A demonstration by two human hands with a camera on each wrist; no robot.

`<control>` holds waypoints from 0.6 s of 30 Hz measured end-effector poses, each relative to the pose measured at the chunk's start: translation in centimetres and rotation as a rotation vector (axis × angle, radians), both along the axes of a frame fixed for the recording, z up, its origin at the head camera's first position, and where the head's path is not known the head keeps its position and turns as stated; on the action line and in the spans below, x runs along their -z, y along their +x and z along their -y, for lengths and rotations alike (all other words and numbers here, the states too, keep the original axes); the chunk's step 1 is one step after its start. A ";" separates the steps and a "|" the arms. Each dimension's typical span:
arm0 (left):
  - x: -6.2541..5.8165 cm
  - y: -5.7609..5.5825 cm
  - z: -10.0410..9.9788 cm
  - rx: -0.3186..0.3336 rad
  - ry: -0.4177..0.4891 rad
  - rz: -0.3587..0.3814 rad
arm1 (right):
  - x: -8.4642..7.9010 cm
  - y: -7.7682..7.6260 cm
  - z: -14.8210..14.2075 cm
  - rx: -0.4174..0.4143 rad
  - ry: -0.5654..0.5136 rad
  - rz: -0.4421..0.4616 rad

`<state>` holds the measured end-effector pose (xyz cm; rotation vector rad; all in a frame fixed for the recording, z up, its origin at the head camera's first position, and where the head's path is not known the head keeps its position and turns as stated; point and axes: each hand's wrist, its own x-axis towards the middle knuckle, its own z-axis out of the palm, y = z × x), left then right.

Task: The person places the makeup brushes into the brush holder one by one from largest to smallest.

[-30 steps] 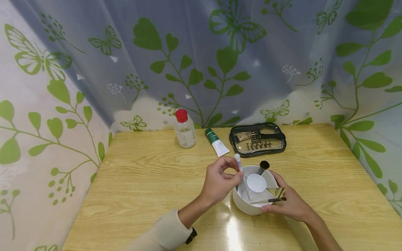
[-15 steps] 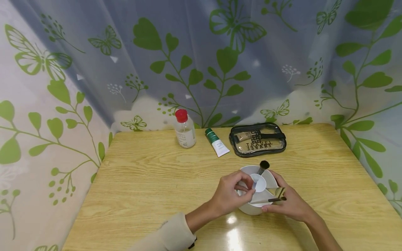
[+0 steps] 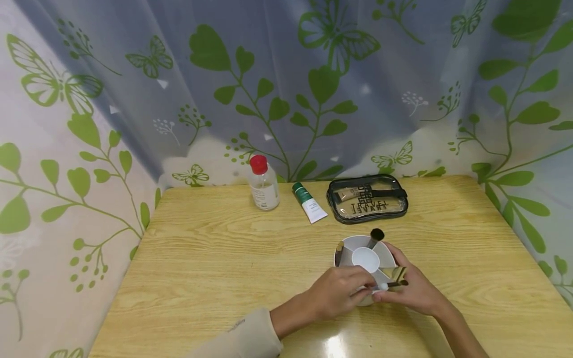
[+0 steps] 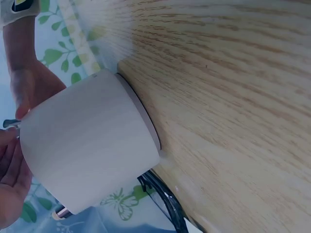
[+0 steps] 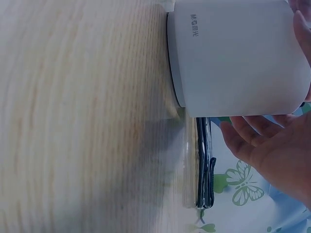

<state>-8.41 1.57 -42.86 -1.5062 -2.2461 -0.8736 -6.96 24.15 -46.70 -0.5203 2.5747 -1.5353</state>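
Observation:
A round white desk organizer (image 3: 355,241) with compartments stands on the table; its plain wall (image 4: 87,141) fills the left wrist view. My right hand (image 3: 414,291) holds its right side, thumb in front and fingers behind; several fingers (image 5: 250,133) touch the wall in the right wrist view. Over the front compartment, my left hand (image 3: 342,293) pinches a slim stick with a rounded white tip (image 3: 383,287), mostly hidden by the fingers. A dark-bristled makeup brush (image 3: 377,235), a gold-ended stick (image 3: 339,251), a shiny gold piece (image 3: 394,273) and a thin dark-tipped brush (image 3: 398,284) stand in the organizer.
Behind the organizer lies a clear zip pouch (image 3: 367,200) with black trim and a small tube inside. To its left are a green-and-white tube (image 3: 310,203) and an upright clear bottle (image 3: 265,191) with a red cap. A patterned curtain (image 3: 286,89) hangs at the table's back edge.
My left hand has carried the white-tipped stick from the organizer's left side, over its centre, to the front right compartment, turning the tip rightward. My right hand keeps its place on the organizer.

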 end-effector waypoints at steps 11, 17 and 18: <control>-0.1 0.1 0.5 0.003 -0.063 -0.088 | -0.1 0.0 -0.1 0.003 0.016 -0.015; -0.3 -0.5 2.8 -0.028 0.027 0.026 | 0.0 -0.1 -0.2 -0.006 0.025 -0.030; -0.3 -0.8 3.4 -0.043 0.044 0.050 | -0.1 0.0 -0.3 0.000 0.045 -0.023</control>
